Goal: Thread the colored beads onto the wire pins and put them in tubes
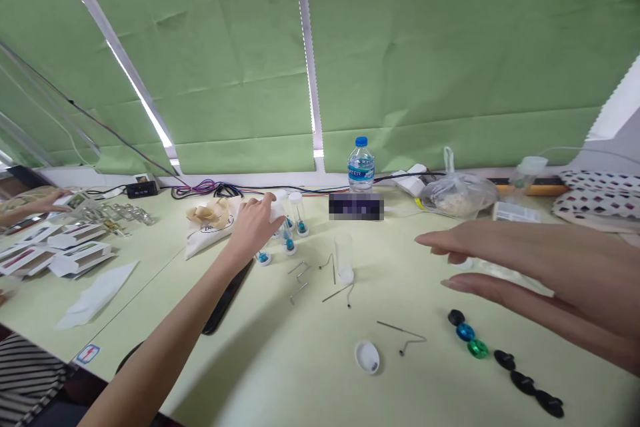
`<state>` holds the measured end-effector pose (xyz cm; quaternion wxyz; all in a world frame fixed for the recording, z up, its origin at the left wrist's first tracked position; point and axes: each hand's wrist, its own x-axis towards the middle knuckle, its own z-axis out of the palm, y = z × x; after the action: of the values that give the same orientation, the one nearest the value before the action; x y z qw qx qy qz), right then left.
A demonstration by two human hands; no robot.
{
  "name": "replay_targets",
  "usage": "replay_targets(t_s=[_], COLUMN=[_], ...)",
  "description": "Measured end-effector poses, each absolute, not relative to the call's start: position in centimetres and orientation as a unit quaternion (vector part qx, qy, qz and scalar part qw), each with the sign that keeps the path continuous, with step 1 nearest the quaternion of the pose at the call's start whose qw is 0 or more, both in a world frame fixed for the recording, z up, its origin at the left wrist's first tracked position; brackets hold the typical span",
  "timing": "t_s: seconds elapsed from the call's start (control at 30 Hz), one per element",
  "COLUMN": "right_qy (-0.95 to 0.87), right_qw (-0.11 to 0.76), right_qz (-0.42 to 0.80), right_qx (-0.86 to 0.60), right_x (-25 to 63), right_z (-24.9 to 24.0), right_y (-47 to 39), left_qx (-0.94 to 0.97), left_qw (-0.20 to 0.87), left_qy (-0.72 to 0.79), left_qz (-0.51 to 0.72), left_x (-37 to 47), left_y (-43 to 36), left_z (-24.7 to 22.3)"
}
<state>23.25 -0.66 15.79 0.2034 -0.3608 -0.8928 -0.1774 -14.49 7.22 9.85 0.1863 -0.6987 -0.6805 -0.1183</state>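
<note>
At the left-centre, my left hand [256, 223] is closed at the top of a clear plastic tube, part of it hidden by the fingers. Beside it stand several clear tubes [299, 215] with white caps and blue pieces inside. My right hand [545, 263] hovers above the table at the right, fingers stretched out and holding nothing. Between the hands stands another clear tube [344, 260], with bent metal rods [336, 293] around it. Nearer me lies a round white cap [367, 357]. Below my right hand are a blue round piece [465, 332], a green one [478, 348] and black oval pieces [523, 383].
A water bottle [361, 165] stands at the back. A cloth pouch [213, 223] and a dark phone [227, 300] lie by my left arm. Farther left are white boxes [80, 257] and another person's hand [47, 203]. A knotted plastic bag [457, 193] sits back right.
</note>
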Motion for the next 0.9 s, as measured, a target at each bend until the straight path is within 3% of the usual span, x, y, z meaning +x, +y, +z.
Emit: replay_targets(t_s=[0.4, 0.57, 0.77, 0.9], right_qy=[-0.901, -0.901, -0.9, -0.904], right_qw=[0.177, 0.202, 0.199, 0.187], right_qz=[-0.17, -0.179, -0.174, -0.167], right_qx=[-0.358, -0.34, -0.346, -0.346], right_x=[24.2, 23.7, 23.0, 23.1], right_z=[14.7, 14.8, 14.3, 14.3], right_y=[0.5, 0.7, 0.3, 0.1], left_qx=[-0.66, -0.683, -0.837, -0.845], left_qw=[0.219, 0.262, 0.074, 0.001], left_qy=[-0.714, -0.665, -0.532, -0.527], left_qz=[-0.081, -0.152, -0.107, -0.091], left_x=[-16.4, -14.5, -11.2, -10.6], left_y=[6.6, 5.6, 2.9, 1.9], left_z=[9.9, 9.8, 5.3, 2.4])
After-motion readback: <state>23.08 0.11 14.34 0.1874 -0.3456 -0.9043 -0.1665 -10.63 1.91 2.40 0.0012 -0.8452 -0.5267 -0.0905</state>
